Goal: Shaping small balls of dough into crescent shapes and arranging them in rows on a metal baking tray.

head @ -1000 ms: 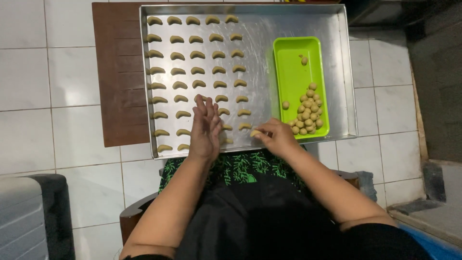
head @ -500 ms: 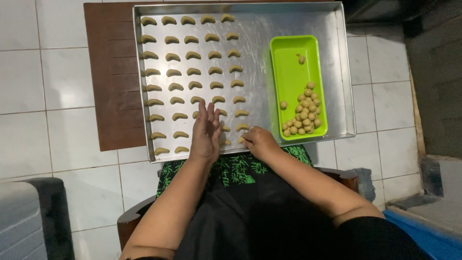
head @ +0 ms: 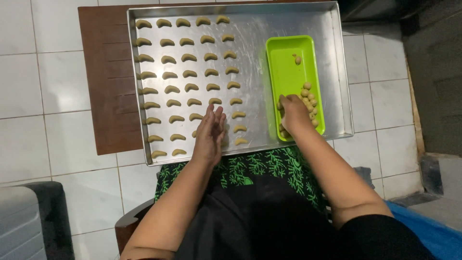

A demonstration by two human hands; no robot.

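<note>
A big metal baking tray [head: 260,62] lies in front of me with several rows of crescent-shaped dough pieces [head: 190,73] on its left half. A bright green rectangular tray [head: 291,53] sits inside it on the right and holds several small dough balls [head: 308,94]. My right hand [head: 292,114] reaches into the near end of the green tray, fingers curled down over the balls; what it grips is hidden. My left hand [head: 210,135] hovers flat, fingers straight and together, over the near rows of crescents.
The baking tray rests on a dark brown wooden board [head: 103,82] over white floor tiles [head: 38,72]. A grey ribbed object [head: 21,224] stands at the lower left. A blue thing [head: 423,231] shows at the lower right, with a dark wall [head: 435,77] to the right.
My right hand has moved from the near edge of the crescent rows rightward into the green tray. My left hand has stayed over the near rows.
</note>
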